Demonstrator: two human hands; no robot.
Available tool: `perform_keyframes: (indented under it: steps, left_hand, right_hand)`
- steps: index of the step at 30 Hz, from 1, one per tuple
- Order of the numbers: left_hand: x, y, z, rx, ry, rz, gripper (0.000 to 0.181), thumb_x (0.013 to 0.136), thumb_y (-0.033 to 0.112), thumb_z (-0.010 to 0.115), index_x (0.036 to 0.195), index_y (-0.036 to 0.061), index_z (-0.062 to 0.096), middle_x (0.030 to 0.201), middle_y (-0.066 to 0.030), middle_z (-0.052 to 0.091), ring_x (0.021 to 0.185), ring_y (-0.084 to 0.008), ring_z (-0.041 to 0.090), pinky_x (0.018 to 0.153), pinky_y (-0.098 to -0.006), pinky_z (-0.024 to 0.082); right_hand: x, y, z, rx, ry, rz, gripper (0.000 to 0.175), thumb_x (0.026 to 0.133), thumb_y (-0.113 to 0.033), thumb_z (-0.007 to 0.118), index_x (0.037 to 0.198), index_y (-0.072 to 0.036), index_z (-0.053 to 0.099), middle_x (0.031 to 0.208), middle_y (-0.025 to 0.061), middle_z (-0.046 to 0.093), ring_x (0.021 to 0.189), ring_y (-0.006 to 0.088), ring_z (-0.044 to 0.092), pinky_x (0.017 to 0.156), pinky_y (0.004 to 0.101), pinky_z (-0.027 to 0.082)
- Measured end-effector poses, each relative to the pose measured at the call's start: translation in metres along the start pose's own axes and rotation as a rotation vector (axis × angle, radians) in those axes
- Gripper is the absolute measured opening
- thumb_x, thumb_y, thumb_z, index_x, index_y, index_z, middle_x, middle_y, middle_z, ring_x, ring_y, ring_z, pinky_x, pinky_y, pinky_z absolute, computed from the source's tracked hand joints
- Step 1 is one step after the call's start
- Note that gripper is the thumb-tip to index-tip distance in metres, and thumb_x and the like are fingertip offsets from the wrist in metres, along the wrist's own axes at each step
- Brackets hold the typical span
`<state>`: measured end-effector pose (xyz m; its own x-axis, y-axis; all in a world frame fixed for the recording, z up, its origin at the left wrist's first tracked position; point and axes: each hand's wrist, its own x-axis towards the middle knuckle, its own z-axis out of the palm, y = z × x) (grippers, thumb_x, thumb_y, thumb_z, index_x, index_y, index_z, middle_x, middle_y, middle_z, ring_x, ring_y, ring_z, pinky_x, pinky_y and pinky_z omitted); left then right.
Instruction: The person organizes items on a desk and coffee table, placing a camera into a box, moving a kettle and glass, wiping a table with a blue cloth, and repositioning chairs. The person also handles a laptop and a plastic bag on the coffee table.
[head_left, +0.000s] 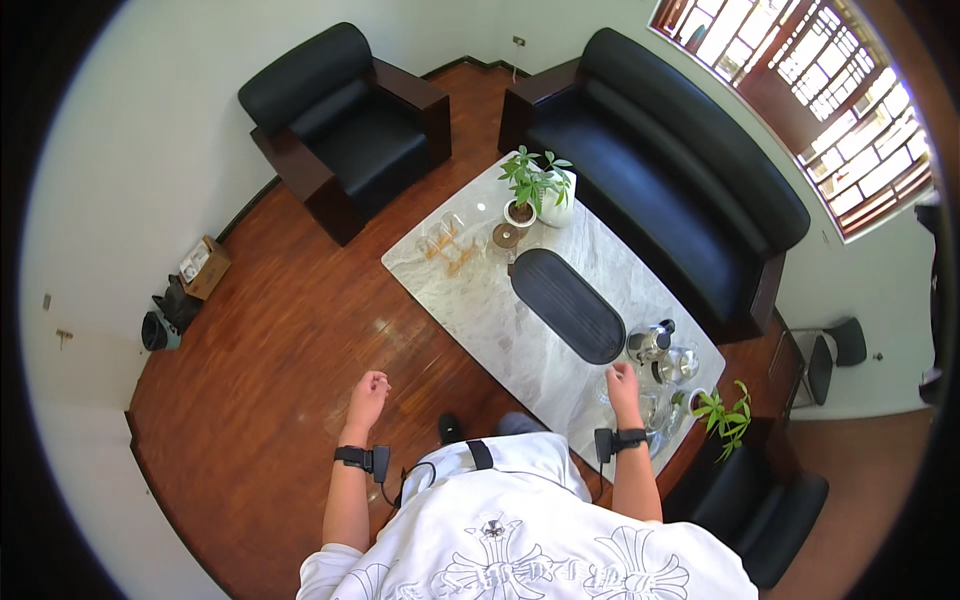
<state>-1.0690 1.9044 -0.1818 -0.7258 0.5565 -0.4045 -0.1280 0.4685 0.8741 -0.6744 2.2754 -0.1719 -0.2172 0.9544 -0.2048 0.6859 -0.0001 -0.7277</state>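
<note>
My left hand (369, 393) hangs over the wood floor, away from the marble-patterned table (480, 322), its fingers loosely curled around nothing visible. My right hand (621, 381) is over the table's near right part, beside clear glassware (652, 409); whether it touches or holds a piece cannot be told. Just beyond that hand lies the end of a long black oval tray (568, 306). A shiny metal kettle (646, 343) with a black handle and a clear glass pot (679, 364) stand to its right. Both wrists wear black straps with small devices.
Clear glasses (450, 247), a lidded glass jar (505, 238) and a potted plant (520, 213) stand at the table's far end. Another plant (726, 414) is at the right corner. A black sofa (667, 187) lines the far side; an armchair (360, 135) stands upper left.
</note>
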Motion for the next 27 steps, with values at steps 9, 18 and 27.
perform_keyframes:
  steps: [9,18,27]
  left_hand:
    - [0.124,0.008,-0.015,0.003,-0.144,-0.091,0.021,0.098,0.017,0.053,0.108,0.0001,0.058,0.087,-0.0077,0.066,0.081,-0.0148,0.064,0.074,-0.0285,0.052]
    - [0.228,0.027,-0.011,0.075,-0.176,-0.255,0.020,0.096,0.013,0.050,0.111,0.0010,0.057,0.090,-0.0079,0.067,0.080,-0.0138,0.063,0.074,-0.0269,0.051]
    - [0.317,0.053,0.011,0.035,-0.218,-0.278,0.025,0.096,0.019,0.054,0.113,0.0002,0.056,0.096,-0.0093,0.064,0.082,-0.0144,0.061,0.076,-0.0284,0.050]
  right_hand:
    - [0.060,-0.124,0.112,-0.091,-0.158,-0.072,0.040,0.086,-0.029,0.066,0.112,0.002,0.060,0.105,0.0197,0.066,0.094,0.0325,0.065,0.083,0.0391,0.052]
    - [0.216,-0.184,0.275,-0.232,-0.068,0.085,0.070,0.083,-0.047,0.069,0.124,0.007,0.053,0.126,0.0282,0.056,0.114,0.0412,0.057,0.097,0.0440,0.046]
    - [0.282,-0.225,0.306,-0.259,-0.146,0.142,0.083,0.074,-0.048,0.077,0.127,0.009,0.047,0.128,0.0313,0.052,0.116,0.0438,0.054,0.094,0.0448,0.048]
